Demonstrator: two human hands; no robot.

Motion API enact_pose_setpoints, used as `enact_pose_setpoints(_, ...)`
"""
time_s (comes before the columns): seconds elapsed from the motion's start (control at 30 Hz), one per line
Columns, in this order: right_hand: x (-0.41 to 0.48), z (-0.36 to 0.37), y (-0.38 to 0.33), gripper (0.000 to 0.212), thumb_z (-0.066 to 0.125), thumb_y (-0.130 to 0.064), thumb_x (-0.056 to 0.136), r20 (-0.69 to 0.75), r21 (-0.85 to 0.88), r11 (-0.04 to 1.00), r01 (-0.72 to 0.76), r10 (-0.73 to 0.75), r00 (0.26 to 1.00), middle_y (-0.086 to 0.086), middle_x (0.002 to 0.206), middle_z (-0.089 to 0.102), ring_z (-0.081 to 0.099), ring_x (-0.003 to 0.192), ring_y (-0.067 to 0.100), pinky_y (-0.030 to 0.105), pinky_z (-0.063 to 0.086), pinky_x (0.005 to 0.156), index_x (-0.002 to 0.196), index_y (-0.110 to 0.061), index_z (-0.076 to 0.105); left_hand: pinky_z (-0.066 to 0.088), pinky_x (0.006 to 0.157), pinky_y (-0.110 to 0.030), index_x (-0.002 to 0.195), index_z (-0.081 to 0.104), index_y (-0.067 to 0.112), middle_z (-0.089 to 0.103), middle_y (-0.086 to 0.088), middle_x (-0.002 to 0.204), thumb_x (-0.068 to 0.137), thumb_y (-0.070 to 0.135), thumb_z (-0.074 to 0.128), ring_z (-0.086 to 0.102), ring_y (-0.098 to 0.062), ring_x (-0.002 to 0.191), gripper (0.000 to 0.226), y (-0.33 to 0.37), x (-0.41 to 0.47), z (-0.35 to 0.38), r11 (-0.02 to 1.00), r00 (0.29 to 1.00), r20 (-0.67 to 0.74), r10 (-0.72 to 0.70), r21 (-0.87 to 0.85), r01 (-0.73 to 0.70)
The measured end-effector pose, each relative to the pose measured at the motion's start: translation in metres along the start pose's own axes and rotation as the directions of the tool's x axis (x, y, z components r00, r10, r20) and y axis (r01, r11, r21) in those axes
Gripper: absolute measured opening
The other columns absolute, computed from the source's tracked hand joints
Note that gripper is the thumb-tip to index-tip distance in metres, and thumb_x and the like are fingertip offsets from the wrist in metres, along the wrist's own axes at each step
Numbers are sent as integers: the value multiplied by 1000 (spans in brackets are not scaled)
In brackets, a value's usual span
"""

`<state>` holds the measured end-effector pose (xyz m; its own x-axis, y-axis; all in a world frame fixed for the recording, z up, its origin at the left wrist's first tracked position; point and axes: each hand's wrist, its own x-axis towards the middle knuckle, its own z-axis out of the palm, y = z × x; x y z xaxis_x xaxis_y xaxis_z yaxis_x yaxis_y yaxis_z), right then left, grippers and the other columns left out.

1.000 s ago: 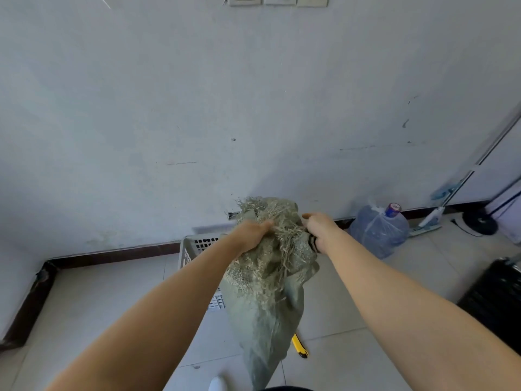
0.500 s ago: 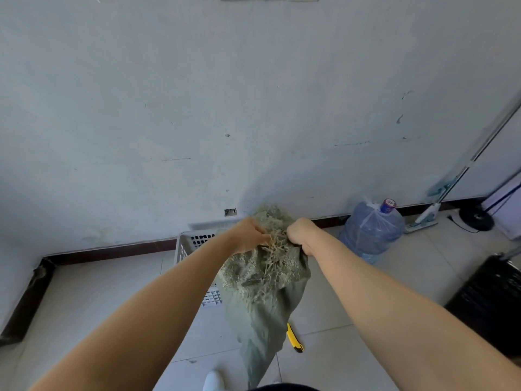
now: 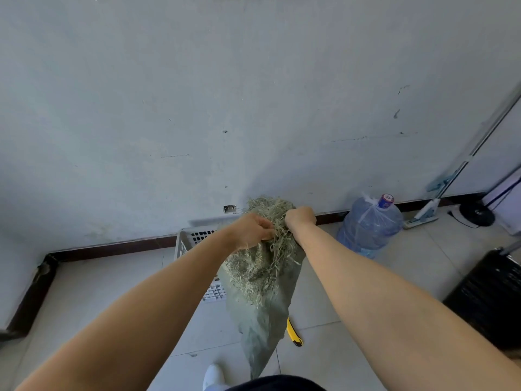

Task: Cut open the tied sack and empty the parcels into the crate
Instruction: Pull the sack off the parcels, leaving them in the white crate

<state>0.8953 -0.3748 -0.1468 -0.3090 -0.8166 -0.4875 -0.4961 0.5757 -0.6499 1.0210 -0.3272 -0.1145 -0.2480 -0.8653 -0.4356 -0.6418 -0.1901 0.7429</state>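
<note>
A white slatted crate point(image 3: 184, 245) is seen on the tiled floor against the wall, at about nine o'clock of the sack; its inside is hidden by the left forearm and the cloth, so no parcels can be made out in it. The left hand point(image 3: 251, 231) is closed on the frayed top edge of the green woven sack point(image 3: 262, 309), with loose fibres bunched in its fingers. The sack is held up in the air just in front of the crate, its limp body tapering down towards six o'clock. At one o'clock of the left hand, the right hand point(image 3: 300, 218) is clenched on the same frayed edge, close beside the other.

A yellow utility knife point(image 3: 293, 333) lies on the floor at four o'clock of the sack, touched by neither hand; the cutting is therefore judged finished, and the opening or emptying step is taken to be in hand. Next, the mouth would need to be spread and brought over the crate, with the far end lifted. A water bottle point(image 3: 369, 228) stands at three o'clock.
</note>
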Motion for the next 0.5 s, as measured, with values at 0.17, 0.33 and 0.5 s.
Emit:
enact_pose_setpoints(0.17,6,-16,10,44,48,-5,94,-53,-25,1000,6,-7,999,18,139,48,50,124,32,31,46,90,137,3,42,37,52,-26,101,65,-3,57,-17,85,92,22,59,40,-15,52,26,-10,-3,-2,998,997,81,3,-67,2)
enact_pose_setpoints(0.33,12,-28,17,44,43,0,92,-59,-146,972,184,-195,979,18,132,53,54,114,32,29,43,74,136,-2,44,38,55,-24,74,64,9,54,-6,66,92,23,60,43,-16,53,23,-3,-5,-5,999,999,41,29,45,-30)
enact_pose_setpoints(0.5,0,-32,3,56,40,6,86,270,-277,813,512,-446,853,7,141,37,41,122,29,38,40,96,135,-22,43,36,55,-24,90,72,14,58,-5,69,91,12,58,45,-16,60,14,-11,0,-17,992,999,-49,-16,126,22)
